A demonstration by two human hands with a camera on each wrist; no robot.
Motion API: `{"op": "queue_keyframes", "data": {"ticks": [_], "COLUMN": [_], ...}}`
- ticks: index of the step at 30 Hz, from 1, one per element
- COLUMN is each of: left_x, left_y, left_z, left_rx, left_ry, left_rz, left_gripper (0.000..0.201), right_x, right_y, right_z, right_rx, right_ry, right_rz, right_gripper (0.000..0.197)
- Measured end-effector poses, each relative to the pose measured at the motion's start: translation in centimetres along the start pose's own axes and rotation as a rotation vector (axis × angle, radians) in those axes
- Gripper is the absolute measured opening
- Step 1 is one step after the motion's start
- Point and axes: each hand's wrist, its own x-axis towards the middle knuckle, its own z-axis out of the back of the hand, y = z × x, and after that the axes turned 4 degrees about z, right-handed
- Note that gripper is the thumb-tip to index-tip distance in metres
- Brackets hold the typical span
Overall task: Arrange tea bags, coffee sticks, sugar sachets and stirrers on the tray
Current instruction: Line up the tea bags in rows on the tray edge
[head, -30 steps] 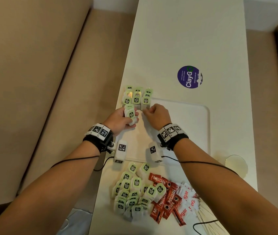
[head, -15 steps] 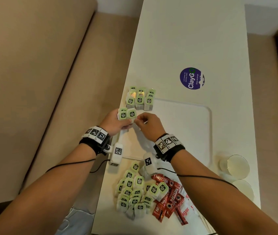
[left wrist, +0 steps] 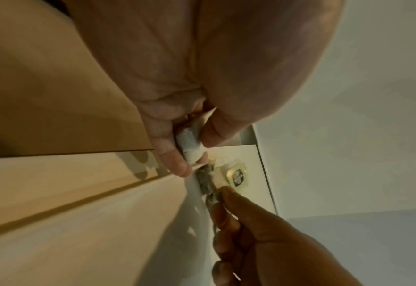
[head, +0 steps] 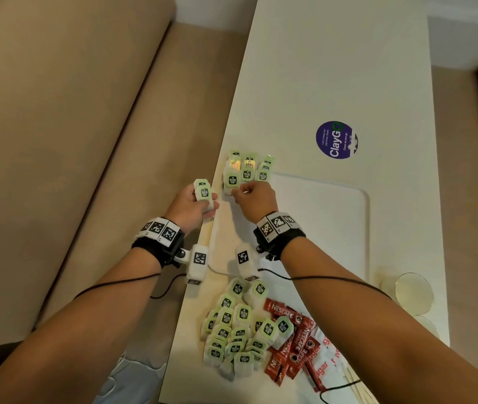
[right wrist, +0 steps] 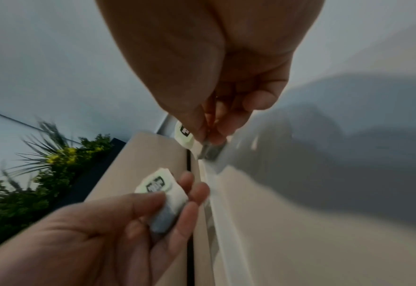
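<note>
Green-tagged tea bags stand in short rows (head: 248,170) at the far left corner of the white tray (head: 348,188). My right hand (head: 239,193) pinches one tea bag (head: 232,183) at the near end of the leftmost row; the right wrist view shows that tea bag (right wrist: 210,151) held low at the tray's edge. My left hand (head: 207,201) hovers just off the table's left edge and holds a small stack of tea bags (head: 202,192), also visible as tea bags (right wrist: 162,193) between thumb and fingers. Loose tea bags (head: 237,330), red coffee sticks (head: 293,339) and sugar sachets (head: 323,365) lie near me.
The table (head: 334,68) is long and white, with a purple round sticker (head: 336,139) beyond the tray. Glass cups (head: 412,293) stand at the right edge. Pale stirrers (head: 357,387) peek out at the bottom. A beige bench (head: 86,170) runs along the left.
My right hand took a tea bag from the left hand and carried it forward to the rows on the tray. The left hand drew back left, off the table edge.
</note>
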Motion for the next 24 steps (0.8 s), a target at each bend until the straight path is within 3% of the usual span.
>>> {"op": "queue_keyframes", "data": {"ticks": [7, 16, 21, 24], "left_x": [-0.2, 0.1, 0.0, 0.0], "left_y": [-0.4, 0.1, -0.1, -0.1], "left_z": [0.6, 0.6, 0.0, -0.5], "left_rx": [0.158, 0.234, 0.214, 0.217], "left_ry": [-0.033, -0.07, -0.025, -0.003], "left_rz": [-0.126, -0.153, -0.15, -0.155], "left_gripper": [0.033, 0.018, 0.019, 0.019], "right_x": [0.1, -0.5, -2.3, -3.0], "right_y": [0.5, 0.4, 0.0, -0.7], "right_z": [-0.7, -0.8, 0.1, 0.9], "right_rx": [-0.02, 0.008, 0.099, 0.112], "right_ry": [0.024, -0.038, 0.161, 0.245], "right_rz": [-0.059, -0.025, 0.122, 0.162], "right_gripper": [0.024, 0.029, 0.038, 0.025]}}
